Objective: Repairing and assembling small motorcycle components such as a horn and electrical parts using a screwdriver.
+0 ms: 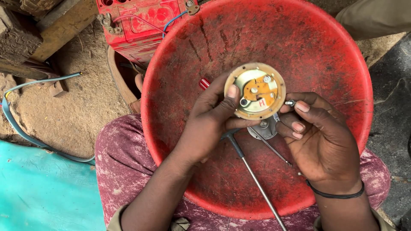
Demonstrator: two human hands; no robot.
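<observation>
A round metal disc part with a tan rim, an orange plate and small screws on its face is held over a big red plastic basin. My left hand grips the disc's left edge, thumb on the rim. My right hand supports its right side and pinches a small screw between fingertips. A grey metal bracket hangs under the disc. A thin metal rod runs from it down toward the basin's near edge.
The basin rests on my lap, on maroon trousers. A red battery with wires stands behind it on sandy ground. A blue cable curves at left beside a teal sheet. Wooden planks lie top left.
</observation>
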